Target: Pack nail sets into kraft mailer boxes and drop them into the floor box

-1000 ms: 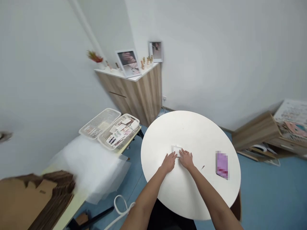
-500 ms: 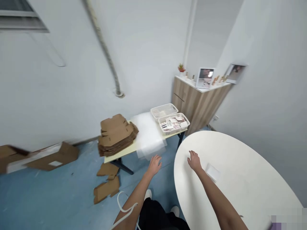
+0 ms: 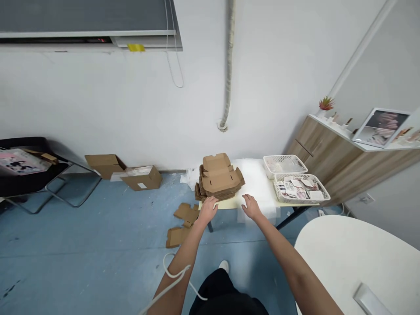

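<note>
Both of my arms reach forward toward a low yellow table (image 3: 226, 204) by the wall. On its left part lies a stack of flat brown cardboard mailer boxes (image 3: 219, 177). My left hand (image 3: 208, 209) is at the near side of this stack, fingers apart and nothing held; whether it touches the cardboard I cannot tell. My right hand (image 3: 252, 207) hovers by the table's front edge, fingers spread and bare. Beyond it spread white translucent packing sheets (image 3: 254, 179), hanging over that edge.
Two white baskets (image 3: 278, 177) stand on the table's right end, one holding printed cards (image 3: 300, 188). Cardboard pieces (image 3: 177, 236) lie on the blue floor. A white round table (image 3: 354, 245) is at right, a wooden cabinet (image 3: 334, 162) behind. Open boxes (image 3: 144, 178) and a black chair (image 3: 36, 179) stand left.
My view has turned left and come closer to the low table. Both hands now extend toward the cardboard stack; my right hand is no longer over the white round table.
</note>
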`<state>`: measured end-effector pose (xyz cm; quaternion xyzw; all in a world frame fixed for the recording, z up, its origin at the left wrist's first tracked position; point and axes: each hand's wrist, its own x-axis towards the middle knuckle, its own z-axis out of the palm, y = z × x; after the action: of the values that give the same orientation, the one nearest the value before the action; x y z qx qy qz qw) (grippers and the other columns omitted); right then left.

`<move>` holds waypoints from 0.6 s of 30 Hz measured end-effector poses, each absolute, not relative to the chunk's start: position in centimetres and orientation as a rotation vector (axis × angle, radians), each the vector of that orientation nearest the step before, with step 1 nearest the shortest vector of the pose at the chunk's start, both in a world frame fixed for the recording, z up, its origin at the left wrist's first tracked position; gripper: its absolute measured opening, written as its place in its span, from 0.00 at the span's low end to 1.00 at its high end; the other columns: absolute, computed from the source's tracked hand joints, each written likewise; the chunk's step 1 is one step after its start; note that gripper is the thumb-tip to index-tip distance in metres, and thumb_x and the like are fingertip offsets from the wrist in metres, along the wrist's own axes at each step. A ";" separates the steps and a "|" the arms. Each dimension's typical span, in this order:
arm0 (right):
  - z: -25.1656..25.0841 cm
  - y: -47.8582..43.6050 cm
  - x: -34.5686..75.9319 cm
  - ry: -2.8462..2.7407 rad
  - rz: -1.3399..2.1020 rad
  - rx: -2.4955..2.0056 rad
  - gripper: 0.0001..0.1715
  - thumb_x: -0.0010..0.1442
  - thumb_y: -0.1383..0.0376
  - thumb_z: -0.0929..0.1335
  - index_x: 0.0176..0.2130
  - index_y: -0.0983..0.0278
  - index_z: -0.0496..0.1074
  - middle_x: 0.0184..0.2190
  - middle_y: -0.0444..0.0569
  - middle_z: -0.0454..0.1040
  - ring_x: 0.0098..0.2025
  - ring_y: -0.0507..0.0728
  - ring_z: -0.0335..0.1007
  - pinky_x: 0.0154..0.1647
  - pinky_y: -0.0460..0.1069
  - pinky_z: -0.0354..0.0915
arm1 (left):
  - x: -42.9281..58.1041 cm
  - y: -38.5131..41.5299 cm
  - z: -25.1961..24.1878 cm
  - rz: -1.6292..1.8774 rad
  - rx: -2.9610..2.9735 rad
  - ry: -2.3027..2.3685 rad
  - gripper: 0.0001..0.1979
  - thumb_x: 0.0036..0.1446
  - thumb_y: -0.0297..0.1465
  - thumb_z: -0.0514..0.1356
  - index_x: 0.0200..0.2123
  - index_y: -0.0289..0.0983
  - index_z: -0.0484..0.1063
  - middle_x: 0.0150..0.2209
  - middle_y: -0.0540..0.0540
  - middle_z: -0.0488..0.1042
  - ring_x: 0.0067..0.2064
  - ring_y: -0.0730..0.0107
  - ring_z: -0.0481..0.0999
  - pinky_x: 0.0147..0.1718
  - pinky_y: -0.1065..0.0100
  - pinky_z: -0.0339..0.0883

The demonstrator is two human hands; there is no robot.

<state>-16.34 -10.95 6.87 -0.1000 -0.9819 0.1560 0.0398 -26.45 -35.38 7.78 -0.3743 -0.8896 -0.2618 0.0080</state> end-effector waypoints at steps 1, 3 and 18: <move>7.1 -11.6 -17.6 -3.001 0.477 -0.257 0.25 0.58 0.70 0.65 0.56 0.66 0.65 0.56 0.58 0.67 0.55 0.63 0.62 0.55 0.55 0.60 | -27.5 -35.6 7.9 -0.832 -1.163 -2.761 0.12 0.62 0.28 0.52 0.45 0.39 0.72 0.47 0.41 0.74 0.55 0.56 0.70 0.55 0.52 0.64; 7.6 -12.7 -19.8 -2.984 0.461 -0.176 0.21 0.59 0.70 0.65 0.53 0.65 0.67 0.52 0.56 0.69 0.52 0.62 0.63 0.52 0.55 0.61 | -29.5 -35.6 8.2 -0.831 -1.160 -2.735 0.10 0.63 0.30 0.52 0.43 0.38 0.71 0.43 0.42 0.73 0.50 0.57 0.71 0.49 0.55 0.68; 9.1 -13.3 -31.6 -3.264 0.559 -0.019 0.20 0.52 0.56 0.75 0.43 0.62 0.76 0.45 0.52 0.73 0.49 0.60 0.68 0.48 0.52 0.63 | -39.2 -32.6 8.5 -0.520 -1.348 -3.060 0.13 0.52 0.41 0.67 0.35 0.39 0.75 0.39 0.43 0.77 0.41 0.60 0.77 0.39 0.66 0.69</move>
<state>-31.63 -13.28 9.12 -0.0056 -0.9821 0.1683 -0.0849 -39.24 -32.63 8.45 -0.3955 -0.8976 -0.1525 -0.1208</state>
